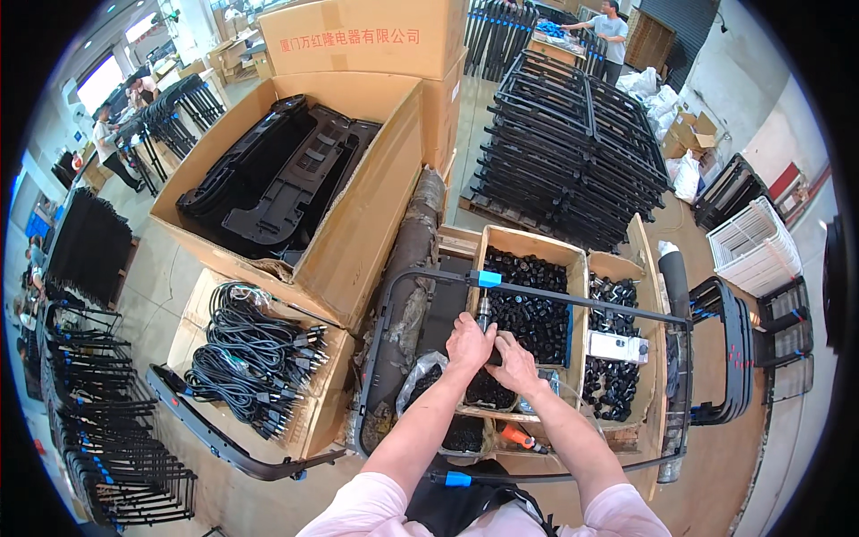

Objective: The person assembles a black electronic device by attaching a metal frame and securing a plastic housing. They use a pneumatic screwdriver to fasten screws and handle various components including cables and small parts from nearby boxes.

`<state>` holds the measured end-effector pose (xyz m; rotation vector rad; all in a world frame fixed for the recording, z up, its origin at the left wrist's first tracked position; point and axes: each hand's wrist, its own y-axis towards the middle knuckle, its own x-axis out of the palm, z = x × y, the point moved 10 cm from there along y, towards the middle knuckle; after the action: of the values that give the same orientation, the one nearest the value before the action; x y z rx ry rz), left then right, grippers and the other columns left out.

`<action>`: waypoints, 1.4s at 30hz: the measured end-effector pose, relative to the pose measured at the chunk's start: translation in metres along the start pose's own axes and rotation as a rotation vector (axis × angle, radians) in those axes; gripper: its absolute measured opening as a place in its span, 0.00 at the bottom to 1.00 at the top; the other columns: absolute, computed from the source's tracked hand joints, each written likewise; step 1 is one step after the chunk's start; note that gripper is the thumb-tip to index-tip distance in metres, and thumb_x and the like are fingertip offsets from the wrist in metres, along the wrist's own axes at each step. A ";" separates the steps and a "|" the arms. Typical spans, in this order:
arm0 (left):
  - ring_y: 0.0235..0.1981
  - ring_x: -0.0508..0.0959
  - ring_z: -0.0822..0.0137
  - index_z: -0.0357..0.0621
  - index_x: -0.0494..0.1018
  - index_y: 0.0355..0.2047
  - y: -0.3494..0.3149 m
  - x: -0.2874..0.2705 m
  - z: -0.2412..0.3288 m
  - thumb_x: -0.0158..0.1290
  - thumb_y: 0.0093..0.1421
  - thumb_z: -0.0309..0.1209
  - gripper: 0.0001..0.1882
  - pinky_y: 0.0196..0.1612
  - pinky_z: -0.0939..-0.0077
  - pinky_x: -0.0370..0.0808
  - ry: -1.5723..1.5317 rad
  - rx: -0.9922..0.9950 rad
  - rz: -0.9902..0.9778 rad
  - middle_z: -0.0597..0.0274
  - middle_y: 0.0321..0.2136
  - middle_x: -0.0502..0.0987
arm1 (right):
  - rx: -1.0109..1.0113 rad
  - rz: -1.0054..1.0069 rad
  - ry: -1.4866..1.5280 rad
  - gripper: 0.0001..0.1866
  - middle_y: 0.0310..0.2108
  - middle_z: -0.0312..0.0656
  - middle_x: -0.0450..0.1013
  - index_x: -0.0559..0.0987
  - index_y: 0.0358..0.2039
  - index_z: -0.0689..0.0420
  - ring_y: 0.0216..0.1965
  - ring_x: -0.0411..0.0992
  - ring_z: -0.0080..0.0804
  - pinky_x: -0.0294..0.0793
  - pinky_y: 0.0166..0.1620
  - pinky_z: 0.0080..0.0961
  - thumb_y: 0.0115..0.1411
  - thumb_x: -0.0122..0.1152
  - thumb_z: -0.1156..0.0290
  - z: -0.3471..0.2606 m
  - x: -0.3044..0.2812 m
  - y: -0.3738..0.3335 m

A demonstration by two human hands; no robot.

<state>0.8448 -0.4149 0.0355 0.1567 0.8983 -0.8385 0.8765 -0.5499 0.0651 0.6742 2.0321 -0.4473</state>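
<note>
A dark, drill-like driver (484,314) with a metallic nose points away from me, at the far bar of a black tubular frame. My left hand (467,344) is closed around its body, just behind the nose. Behind and to the right, my right hand (515,362) is closed on its dark rear part, which the fingers mostly hide. The black frame (582,301) lies across the boxes in front of me. A blue piece (488,279) sits on its far bar, beside the driver's tip, and another blue piece (458,479) on its near bar.
Beneath the frame, a wooden box (577,268) holds many small black parts; a white boxy item (617,347) lies right of it. An orange-handled tool (517,436) lies nearer me. Coiled cables (255,358) and a carton (358,268) of black mouldings stand left. Stacked black frames (573,143) stand behind.
</note>
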 end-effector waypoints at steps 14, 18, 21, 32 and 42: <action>0.48 0.85 0.37 0.32 0.68 0.50 -0.010 -0.003 -0.006 0.65 0.62 0.54 0.36 0.51 0.46 0.82 -0.041 -0.004 -0.022 0.35 0.47 0.81 | -0.017 0.012 0.012 0.35 0.62 0.48 0.71 0.75 0.59 0.58 0.56 0.77 0.56 0.81 0.55 0.47 0.52 0.79 0.63 -0.006 0.002 -0.014; 0.48 0.85 0.37 0.32 0.68 0.50 -0.013 -0.001 -0.005 0.65 0.63 0.54 0.36 0.51 0.46 0.82 -0.024 0.014 -0.027 0.35 0.47 0.80 | -0.026 0.030 0.027 0.35 0.62 0.48 0.72 0.75 0.59 0.58 0.56 0.77 0.56 0.81 0.56 0.46 0.51 0.79 0.64 -0.004 0.002 -0.020; 0.49 0.84 0.36 0.32 0.68 0.51 -0.017 0.001 -0.005 0.65 0.63 0.54 0.36 0.52 0.46 0.82 -0.036 0.029 -0.024 0.35 0.48 0.80 | -0.029 0.054 0.028 0.35 0.61 0.48 0.72 0.76 0.59 0.58 0.57 0.77 0.55 0.81 0.57 0.45 0.51 0.79 0.66 -0.006 0.001 -0.024; 0.50 0.84 0.40 0.32 0.71 0.53 -0.115 -0.035 -0.021 0.59 0.67 0.57 0.35 0.53 0.49 0.80 -0.160 -0.076 -0.067 0.37 0.48 0.83 | -0.147 0.156 -0.041 0.39 0.59 0.48 0.73 0.76 0.62 0.58 0.53 0.78 0.54 0.82 0.53 0.46 0.47 0.78 0.70 -0.066 -0.025 -0.109; 0.39 0.83 0.52 0.34 0.76 0.48 -0.363 -0.074 -0.058 0.58 0.70 0.54 0.29 0.46 0.58 0.79 -0.566 -0.023 -0.020 0.43 0.37 0.83 | -0.259 0.160 -0.054 0.46 0.50 0.53 0.75 0.70 0.65 0.61 0.48 0.78 0.54 0.79 0.50 0.46 0.44 0.80 0.71 -0.155 -0.024 -0.322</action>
<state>0.5293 -0.5930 0.1302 -0.1090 0.3770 -0.8313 0.5853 -0.7231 0.1804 0.6512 1.9249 -0.1050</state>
